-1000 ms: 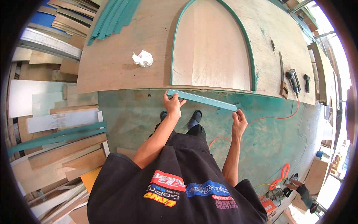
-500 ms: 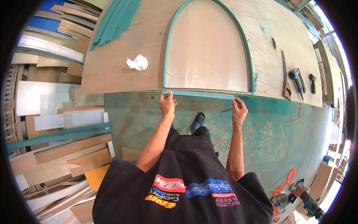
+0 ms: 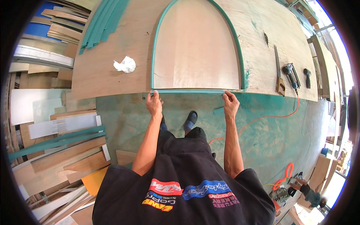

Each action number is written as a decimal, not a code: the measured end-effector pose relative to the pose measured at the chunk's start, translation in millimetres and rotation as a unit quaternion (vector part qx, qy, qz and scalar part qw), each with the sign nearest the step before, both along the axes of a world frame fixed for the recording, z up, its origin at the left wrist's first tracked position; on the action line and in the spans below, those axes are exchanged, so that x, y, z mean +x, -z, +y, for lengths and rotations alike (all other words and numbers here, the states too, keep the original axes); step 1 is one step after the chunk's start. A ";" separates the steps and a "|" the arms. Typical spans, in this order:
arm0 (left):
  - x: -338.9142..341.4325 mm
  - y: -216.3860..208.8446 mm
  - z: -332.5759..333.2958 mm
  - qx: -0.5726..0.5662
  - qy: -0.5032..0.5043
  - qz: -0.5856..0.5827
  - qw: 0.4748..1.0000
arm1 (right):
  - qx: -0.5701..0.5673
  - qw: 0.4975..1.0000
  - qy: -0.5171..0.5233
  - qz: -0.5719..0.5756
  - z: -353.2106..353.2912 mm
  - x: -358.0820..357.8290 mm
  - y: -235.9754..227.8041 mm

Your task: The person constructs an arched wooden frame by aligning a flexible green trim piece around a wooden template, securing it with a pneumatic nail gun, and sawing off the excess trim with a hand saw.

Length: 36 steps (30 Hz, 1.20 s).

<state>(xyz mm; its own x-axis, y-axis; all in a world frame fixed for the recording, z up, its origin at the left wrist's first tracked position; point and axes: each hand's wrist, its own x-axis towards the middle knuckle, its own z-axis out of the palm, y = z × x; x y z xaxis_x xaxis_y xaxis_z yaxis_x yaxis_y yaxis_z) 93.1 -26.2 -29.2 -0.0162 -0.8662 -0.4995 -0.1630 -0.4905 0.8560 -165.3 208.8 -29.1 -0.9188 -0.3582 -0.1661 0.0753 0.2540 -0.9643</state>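
Observation:
A thin teal strip (image 3: 191, 91) runs across the front edge of the plywood table. My left hand (image 3: 154, 103) pinches its left end, and my right hand (image 3: 231, 104) pinches it near the right end. The strip lies along the straight bottom edge of an arched wooden panel (image 3: 197, 48), close against it; whether it touches all along I cannot tell. A teal edging band (image 3: 153, 56) follows the panel's curved outline and comes down both sides.
On the table (image 3: 138, 84) are a crumpled white paper (image 3: 125, 65), teal strips (image 3: 103, 26), a handsaw (image 3: 279, 71), a nail gun (image 3: 291, 75) with an orange hose (image 3: 270, 117), and a dark hand tool (image 3: 308, 78). Boards (image 3: 60, 148) are stacked left. Another person (image 3: 311, 195) is at lower right.
Both hands have carried the teal strip forward, from just off the table's front edge up against the arched panel's bottom edge. The view has shifted slightly.

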 end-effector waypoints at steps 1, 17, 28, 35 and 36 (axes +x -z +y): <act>1.1 2.0 -1.5 -0.006 0.000 -0.004 1.000 | 0.002 1.000 -0.003 0.004 -1.6 0.3 -1.4; 5.0 12.5 -11.2 -0.036 0.003 0.002 0.999 | -0.001 1.000 -0.012 -0.016 -11.2 -13.8 -3.0; -9.4 6.0 -22.3 -0.078 -0.018 0.005 0.997 | -0.097 0.956 0.055 -0.270 -24.5 -14.3 4.0; -15.5 11.4 -18.8 -0.069 -0.072 0.086 0.991 | -0.168 0.943 0.101 -0.270 -33.1 -2.8 0.4; -15.9 11.8 -19.2 -0.066 -0.081 0.100 0.989 | -0.164 0.943 0.104 -0.268 -33.4 -1.2 1.3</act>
